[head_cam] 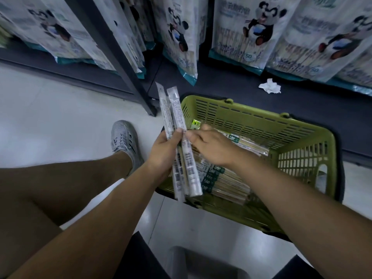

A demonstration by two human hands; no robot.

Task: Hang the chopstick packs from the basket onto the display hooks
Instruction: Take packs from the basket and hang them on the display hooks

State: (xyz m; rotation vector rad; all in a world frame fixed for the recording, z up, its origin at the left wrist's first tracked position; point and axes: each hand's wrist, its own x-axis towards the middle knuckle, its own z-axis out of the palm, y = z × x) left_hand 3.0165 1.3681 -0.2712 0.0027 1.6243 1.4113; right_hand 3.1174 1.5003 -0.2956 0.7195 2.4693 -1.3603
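A green plastic basket (259, 125) stands on the floor in front of me, with several chopstick packs (231, 178) lying in it. My left hand (165, 150) grips a few long clear chopstick packs (173, 111) by the middle, their tops pointing up toward the shelf. My right hand (211, 146) reaches over the basket, and its fingertips touch the held packs next to my left thumb. Whether it pinches one of them, I cannot make out.
Large panda-printed bags (241, 31) hang in rows above the dark base shelf (231, 93). A crumpled white tissue (269, 86) lies on that shelf. A dark metal upright (120, 57) slants down to the floor at left. My leg and grey shoe (124, 141) are left of the basket.
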